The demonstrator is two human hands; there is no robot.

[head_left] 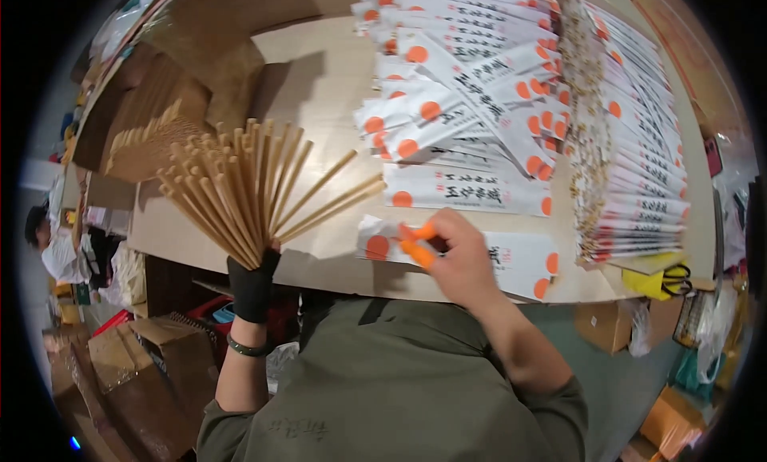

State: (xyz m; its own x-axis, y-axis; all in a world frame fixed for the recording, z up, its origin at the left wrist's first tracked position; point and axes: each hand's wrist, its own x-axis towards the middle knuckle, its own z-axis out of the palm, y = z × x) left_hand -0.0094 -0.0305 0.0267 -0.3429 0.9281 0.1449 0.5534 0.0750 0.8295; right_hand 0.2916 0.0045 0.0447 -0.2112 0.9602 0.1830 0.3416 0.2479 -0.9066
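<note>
My left hand [254,282], in a black glove, is closed round the lower ends of a fanned bundle of wooden chopsticks [240,190]. A few of these sticks lean out to the right. On the table's near edge lies a white paper chopstick sleeve [523,258] with orange dots and dark print. My right hand [455,254] lies across it, with orange covers on the thumb and a finger. Those two tips come together at the sleeve's left end, pinching the paper. Part of the sleeve is hidden under the hand.
More paper sleeves [471,87] are piled beyond my right hand. At the right stands a stack of filled sleeves [627,150], with black-handled scissors [677,280] by its near end. A cardboard box [180,71] at the far left holds more chopsticks [148,142].
</note>
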